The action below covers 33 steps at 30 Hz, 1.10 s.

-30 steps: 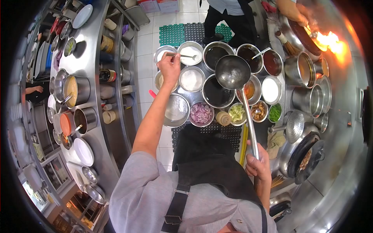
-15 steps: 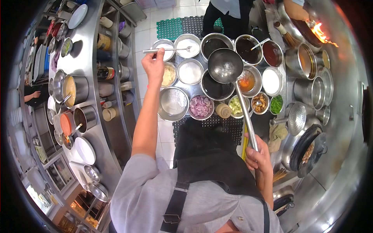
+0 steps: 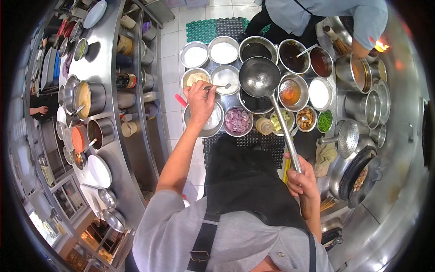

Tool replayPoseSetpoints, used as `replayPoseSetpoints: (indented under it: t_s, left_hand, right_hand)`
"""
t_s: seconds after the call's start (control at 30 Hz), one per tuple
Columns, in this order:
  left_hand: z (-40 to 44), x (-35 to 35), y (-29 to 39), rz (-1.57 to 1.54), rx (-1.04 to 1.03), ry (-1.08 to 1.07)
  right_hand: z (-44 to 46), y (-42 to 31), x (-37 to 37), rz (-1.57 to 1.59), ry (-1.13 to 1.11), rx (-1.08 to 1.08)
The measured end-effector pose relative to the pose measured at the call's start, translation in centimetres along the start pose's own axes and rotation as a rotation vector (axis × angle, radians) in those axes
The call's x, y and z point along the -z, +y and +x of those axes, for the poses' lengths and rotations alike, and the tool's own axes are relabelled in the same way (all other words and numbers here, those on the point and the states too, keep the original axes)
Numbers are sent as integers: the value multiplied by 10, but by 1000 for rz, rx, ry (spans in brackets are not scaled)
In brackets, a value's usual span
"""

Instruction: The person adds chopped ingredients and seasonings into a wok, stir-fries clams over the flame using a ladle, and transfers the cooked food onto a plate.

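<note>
My left hand [image 3: 200, 102] pinches a small metal spoon [image 3: 218, 86] whose tip is over a bowl of white granular seasoning [image 3: 225, 75]. Just beyond the fingers is a bowl of pale yellow paste [image 3: 196, 78]; under the wrist lies a larger steel bowl [image 3: 215, 119] with white residue. Lower right, my right hand [image 3: 302, 177] grips the long handle of a big steel ladle [image 3: 260, 76]. The ladle's bowl hangs above a container of dark liquid [image 3: 256, 103] and partly hides it. Nothing but a sheen shows inside the ladle.
Sliced red onions [image 3: 237, 121], chopped green herbs [image 3: 325, 121] and sauces stand around. A co-worker [image 3: 312, 20] leans in at the back near a flame [image 3: 381, 46]. A steel counter [image 3: 102, 136] with pots runs along the left; a wok [image 3: 353, 174] is at right.
My left hand has brought the spoon down and right, from the back white bowl to the nearer one. The ladle shifted slightly. The co-worker has leaned farther toward the stove.
</note>
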<state>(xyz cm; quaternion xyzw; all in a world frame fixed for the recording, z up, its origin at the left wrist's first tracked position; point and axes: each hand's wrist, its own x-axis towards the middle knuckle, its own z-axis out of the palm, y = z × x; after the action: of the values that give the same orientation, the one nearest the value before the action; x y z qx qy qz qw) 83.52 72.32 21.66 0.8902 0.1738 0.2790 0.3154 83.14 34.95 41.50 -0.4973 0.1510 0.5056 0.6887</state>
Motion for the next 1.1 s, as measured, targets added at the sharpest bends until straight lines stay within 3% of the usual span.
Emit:
replayPoseSetpoints:
  t_s: [0.2,0.3,0.57,0.7,0.8,0.97,1.1]
  left_hand:
    - [-3,-11,-15,-43,41,-33]
    - [-5,-16,-27,-178,249,-37]
    - [-12,-24,-56,-316,451,18]
    - [-2,4,-42,-505,571,87]
    - [19,43,-3,-580,323,55]
    - [-3,6,-27,7,59,-13]
    - [0,11,-24,-175,286,-27]
  right_hand:
    - [-5,1,-2,-13,25,9]
    - [-9,3,-2,9,28,8]
    - [-10,11,0,11,41,7]
    - [-11,14,1,25,41,3]
    - [-13,16,1,21,27,-8]
    - [-12,17,-4,0,6,-17]
    - [-15,18,-6,-11,19,-4]
